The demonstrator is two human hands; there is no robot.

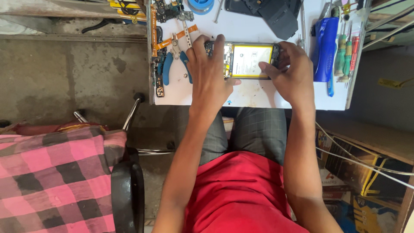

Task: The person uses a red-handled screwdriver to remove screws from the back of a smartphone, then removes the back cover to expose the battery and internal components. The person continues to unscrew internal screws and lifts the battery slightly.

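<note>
An opened phone [248, 60] with its back cover off lies on the white worktable [254, 92], showing a pale battery framed in yellow. My left hand [210, 71] grips the phone's left end, fingers spread over its top corner and thumb under the lower edge. My right hand [290, 71] holds the right end, with thumb and fingertips pressing on the battery's right side.
Blue-handled pliers [174, 58], circuit boards and orange flex strips [166, 41] lie left of the phone. A dark cover [278, 15] sits behind it. A blue tool holder [325, 47] and screwdrivers [347, 54] stand on the right. A chair with pink checked cloth [56, 181] is at my left.
</note>
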